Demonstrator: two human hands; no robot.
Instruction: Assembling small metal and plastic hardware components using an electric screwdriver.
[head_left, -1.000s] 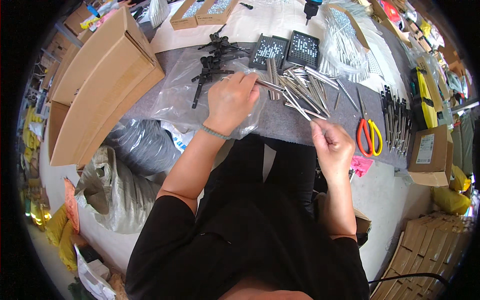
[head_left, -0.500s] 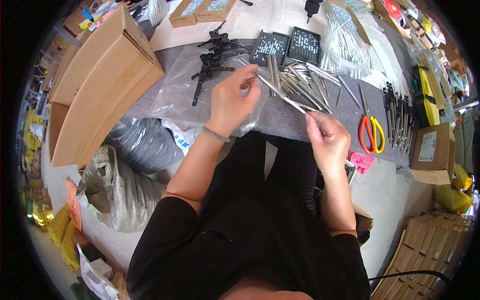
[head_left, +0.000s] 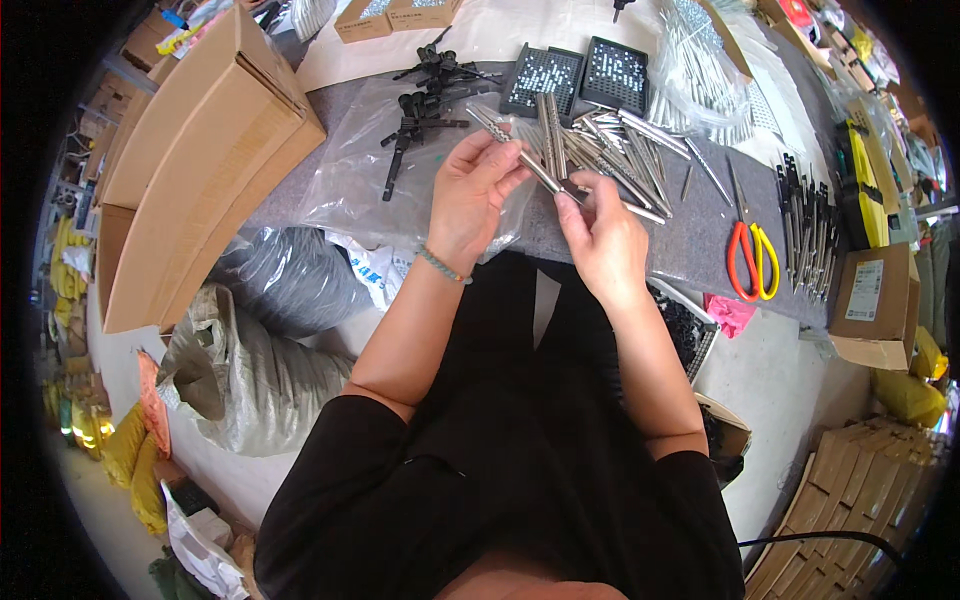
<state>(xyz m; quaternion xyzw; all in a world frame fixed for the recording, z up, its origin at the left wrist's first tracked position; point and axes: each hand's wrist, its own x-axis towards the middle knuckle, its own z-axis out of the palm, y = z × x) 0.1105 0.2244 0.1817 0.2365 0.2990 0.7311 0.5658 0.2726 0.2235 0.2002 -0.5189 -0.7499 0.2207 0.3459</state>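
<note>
My left hand [head_left: 472, 195] pinches a slim silver metal rod [head_left: 539, 171] around its upper half; the far end of the rod looks notched or perforated. At the nearer end, the thumb and fingers of my right hand [head_left: 603, 235] close on the same rod, which slants down to the right over the table's front edge. Just beyond my hands lies a loose pile of metal rods [head_left: 620, 160], with a pair of them [head_left: 551, 135] lying side by side at its left. Whether a second piece sits inside the held rod cannot be made out.
Black clamp-like parts [head_left: 405, 135] lie on clear plastic at the left. Two black trays [head_left: 543, 82] hold small silver pieces. Scissors [head_left: 752, 262] with red and yellow handles and several black rods [head_left: 800, 225] are at the right. A tall cardboard box [head_left: 215, 170] stands far left.
My right hand has moved left and up along the rod, closer to my left hand. The rod now slants more steeply, and the view has shifted slightly.
</note>
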